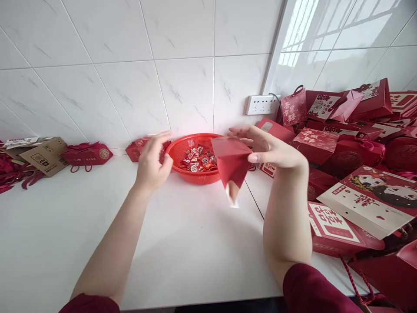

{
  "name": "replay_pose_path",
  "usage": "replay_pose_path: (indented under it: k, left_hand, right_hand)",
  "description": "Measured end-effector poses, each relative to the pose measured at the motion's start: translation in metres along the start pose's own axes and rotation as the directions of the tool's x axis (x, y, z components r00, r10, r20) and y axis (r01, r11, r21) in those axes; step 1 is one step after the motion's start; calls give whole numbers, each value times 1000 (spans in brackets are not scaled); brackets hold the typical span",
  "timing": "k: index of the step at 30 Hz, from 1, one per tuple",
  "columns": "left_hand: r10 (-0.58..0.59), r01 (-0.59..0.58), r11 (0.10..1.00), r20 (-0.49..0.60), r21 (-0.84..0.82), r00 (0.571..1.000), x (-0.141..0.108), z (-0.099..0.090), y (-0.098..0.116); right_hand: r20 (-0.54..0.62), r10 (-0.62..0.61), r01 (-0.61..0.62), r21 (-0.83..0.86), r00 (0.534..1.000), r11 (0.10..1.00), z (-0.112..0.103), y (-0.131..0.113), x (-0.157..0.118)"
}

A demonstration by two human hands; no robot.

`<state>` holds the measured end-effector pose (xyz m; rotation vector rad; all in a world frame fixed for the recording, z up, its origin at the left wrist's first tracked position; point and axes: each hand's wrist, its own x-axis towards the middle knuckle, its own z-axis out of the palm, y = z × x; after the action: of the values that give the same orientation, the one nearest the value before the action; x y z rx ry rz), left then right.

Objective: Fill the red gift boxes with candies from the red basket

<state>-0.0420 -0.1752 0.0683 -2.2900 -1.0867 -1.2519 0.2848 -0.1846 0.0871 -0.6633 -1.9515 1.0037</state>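
My right hand (265, 145) grips a red paper gift box (232, 158) by its side, fingers behind it and thumb at its edge. The box is tilted, and its pale lower end is smeared by motion. My left hand (153, 163) is raised with fingers apart and nothing in it, just left of a red plastic basket (195, 177). Wrapped candies (198, 161) lie in the bottom of the basket. Part of the basket's right side is hidden behind the gift box.
Many red gift boxes (345, 139) are heaped on the right of the white table (195, 248). Smaller boxes (87, 154) and a brown carton (45, 156) stand along the tiled wall at left. A power strip (263, 105) is on the wall.
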Motion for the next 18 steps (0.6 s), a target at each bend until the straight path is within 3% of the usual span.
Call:
replay_pose_path:
  k: [1, 3, 7, 11, 13, 15, 18]
  left_hand:
    - [54, -48, 998, 153, -42, 987, 3, -8, 13]
    - [108, -71, 990, 332, -122, 937, 5, -20, 34]
    - [117, -34, 977, 391, -211, 913, 2, -28, 45]
    - [86, 16, 975, 446, -220, 891, 0, -28, 41]
    - [14, 35, 989, 331, -142, 944, 0, -24, 40]
    - [-34, 37, 999, 118, -19, 992, -1, -18, 39]
    - [-72, 88, 991, -146, 102, 987, -1, -13, 34]
  right_hand:
    - [-45, -56, 60, 100, 997, 993, 8, 0, 8]
    - [-142, -61, 100, 285, 988, 953, 26, 2, 24]
    - [-208, 121, 24, 584, 971, 812, 51, 10, 51]
    - [-193, 294, -20, 805, 936, 593, 60, 24, 68]
    - [-220, 357, 3, 854, 908, 520, 64, 27, 73]
    - [-246, 373, 22, 859, 894, 512, 71, 27, 76]
    - [-173, 361, -91, 789, 916, 607, 83, 22, 77]
